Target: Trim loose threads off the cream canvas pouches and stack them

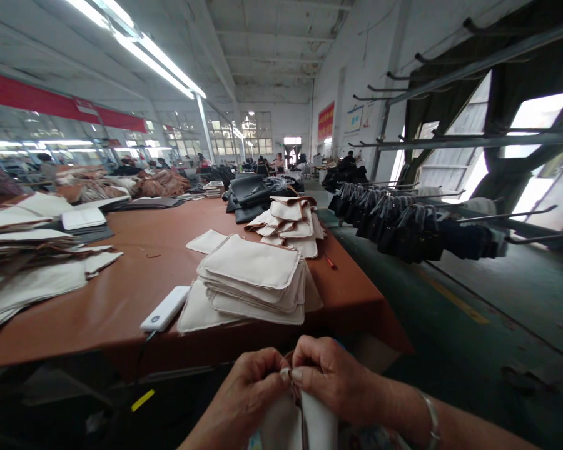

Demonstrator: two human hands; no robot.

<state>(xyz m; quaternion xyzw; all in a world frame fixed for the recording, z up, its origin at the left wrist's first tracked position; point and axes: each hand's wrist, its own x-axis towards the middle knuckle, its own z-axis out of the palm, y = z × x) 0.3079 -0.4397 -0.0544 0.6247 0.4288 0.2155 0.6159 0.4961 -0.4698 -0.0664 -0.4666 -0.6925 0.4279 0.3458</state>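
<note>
Both of my hands meet at the lower middle, below the table's front edge. My left hand (249,392) pinches the upper end of a cream fabric piece (319,420) with a dark brown edge. Against it, thumb tips nearly touching, my right hand (340,381) pinches the same piece; a bracelet is on that wrist. The fabric hangs down between the hands, and its lower part runs out of the picture. Just beyond, a stack of cream fabric pieces (251,265) lies on the brown table (141,269).
A white power bank (165,309) with a cable lies near the table edge. More cream pieces (293,219), a black bundle (248,192) and a red pen (329,262) lie farther back. Fabric piles (37,275) are at left. Black bags (403,231) hang from a rack at right.
</note>
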